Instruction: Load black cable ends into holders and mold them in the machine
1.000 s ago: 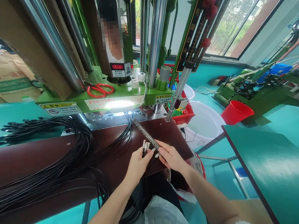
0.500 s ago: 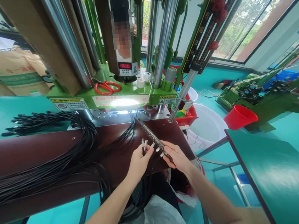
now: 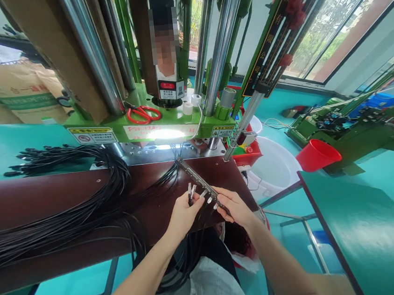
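Brown tabletop [image 3: 226, 172] extends beyond the fingers: the left hand [image 3: 182, 212] pinches a plug [image 3: 203, 194], brought closer to the metal bar [image 3: 196, 176] the right hand [image 3: 231, 204] pinches, apparently being seated beside two more plugs [image 3: 209, 199].

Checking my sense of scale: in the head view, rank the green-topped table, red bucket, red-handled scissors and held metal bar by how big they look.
1. Green-topped table
2. Red bucket
3. Unranked: metal bar and red-handled scissors; the bar looks longer, the scissors broader.
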A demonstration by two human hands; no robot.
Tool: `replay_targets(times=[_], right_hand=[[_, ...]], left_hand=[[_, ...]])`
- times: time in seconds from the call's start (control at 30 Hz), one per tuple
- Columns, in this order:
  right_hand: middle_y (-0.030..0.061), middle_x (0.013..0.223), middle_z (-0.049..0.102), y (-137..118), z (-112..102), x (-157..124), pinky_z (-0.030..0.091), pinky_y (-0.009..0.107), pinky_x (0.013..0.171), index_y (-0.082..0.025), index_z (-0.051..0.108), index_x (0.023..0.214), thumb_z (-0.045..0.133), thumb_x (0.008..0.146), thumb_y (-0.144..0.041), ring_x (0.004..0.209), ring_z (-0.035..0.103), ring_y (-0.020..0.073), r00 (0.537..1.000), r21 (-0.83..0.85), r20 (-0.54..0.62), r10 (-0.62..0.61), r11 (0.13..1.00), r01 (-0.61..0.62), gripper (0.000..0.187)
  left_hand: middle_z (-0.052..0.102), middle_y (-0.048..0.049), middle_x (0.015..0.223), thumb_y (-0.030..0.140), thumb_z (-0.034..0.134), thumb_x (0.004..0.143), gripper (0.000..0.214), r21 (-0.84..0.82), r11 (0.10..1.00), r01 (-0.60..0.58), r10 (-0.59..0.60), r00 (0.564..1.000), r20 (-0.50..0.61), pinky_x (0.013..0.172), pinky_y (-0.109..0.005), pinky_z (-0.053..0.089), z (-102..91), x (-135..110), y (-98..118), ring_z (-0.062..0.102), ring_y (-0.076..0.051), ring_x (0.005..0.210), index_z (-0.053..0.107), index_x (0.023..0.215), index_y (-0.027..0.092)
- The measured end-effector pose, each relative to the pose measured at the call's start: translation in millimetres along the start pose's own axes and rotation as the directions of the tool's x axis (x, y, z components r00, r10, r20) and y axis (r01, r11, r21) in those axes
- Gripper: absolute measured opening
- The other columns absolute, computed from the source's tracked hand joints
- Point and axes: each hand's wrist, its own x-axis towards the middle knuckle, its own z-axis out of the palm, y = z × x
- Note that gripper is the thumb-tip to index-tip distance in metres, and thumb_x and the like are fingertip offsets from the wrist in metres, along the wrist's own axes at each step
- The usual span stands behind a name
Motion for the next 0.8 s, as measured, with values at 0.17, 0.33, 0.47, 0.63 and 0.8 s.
replay_targets(times=[0.17,0.33,0.47,0.63,0.8], right_hand=[[-0.0088,0.044,0.038,-0.3,5.1,-0.6,0.022,0.015,0.031,-0.016,0.04,0.129,0.042,0.085,-0.042,0.032,0.031,0.0032,1.0,-0.157,-0.01,-0.03,0.987,0.028,0.051],[-0.0085,0.045,0.037,0.8,5.8,-1.4,0.021,0.015,0.03,-0.016,0.041,0.129,0.042,0.086,-0.041,0.032,0.03,0.0028,0.999,-0.139,-0.025,-0.024,0.99,0.021,0.05],[-0.0081,0.046,0.037,1.4,1.6,-1.2,0.019,0.015,0.028,-0.016,0.042,0.128,0.044,0.085,-0.039,0.032,0.027,0.0027,0.999,-0.03,-0.036,-0.001,1.0,0.0,0.049],[-0.0084,0.045,0.037,0.4,-0.1,-1.4,0.019,0.015,0.028,-0.017,0.043,0.127,0.044,0.086,-0.037,0.032,0.026,0.0026,1.0,-0.032,-0.003,0.008,0.999,-0.008,0.046],[-0.0078,0.047,0.037,-2.7,0.5,-2.2,0.022,0.014,0.028,-0.016,0.044,0.127,0.044,0.086,-0.038,0.034,0.029,0.0031,0.998,-0.057,0.056,-0.022,0.998,0.025,0.046]], left_hand=[[0.033,0.0102,0.041,0.038,0.058,0.067,0.025,-0.001,1.0,-0.004,0.004,1.0,-0.013,0.037,-0.018,0.022,-0.8,-0.7,-0.3,0.025,-0.004,0.034,0.044,0.062,0.018],[0.035,0.0096,0.045,0.046,0.054,0.07,0.029,-0.088,0.996,0.027,-0.024,0.999,0.035,0.037,-0.018,0.025,-4.0,-3.5,-0.4,0.029,-0.004,0.035,0.046,0.068,0.017],[0.044,0.0072,0.052,0.051,0.043,0.076,0.035,-0.217,0.976,0.018,-0.024,0.999,-0.028,0.039,-0.019,0.033,-9.4,-9.0,6.8,0.04,-0.007,0.04,0.049,0.087,0.017],[0.038,0.0096,0.046,0.047,0.04,0.079,0.027,-0.131,0.991,0.011,-0.026,0.993,-0.112,0.032,-0.016,0.023,-7.5,-10.4,4.2,0.029,-0.005,0.033,0.042,0.078,0.02],[0.038,0.0074,0.049,0.045,0.044,0.077,0.028,-0.08,0.997,-0.004,-0.01,0.984,-0.18,0.035,-0.016,0.024,-2.8,-6.5,-6.8,0.033,-0.005,0.038,0.04,0.068,0.019]])
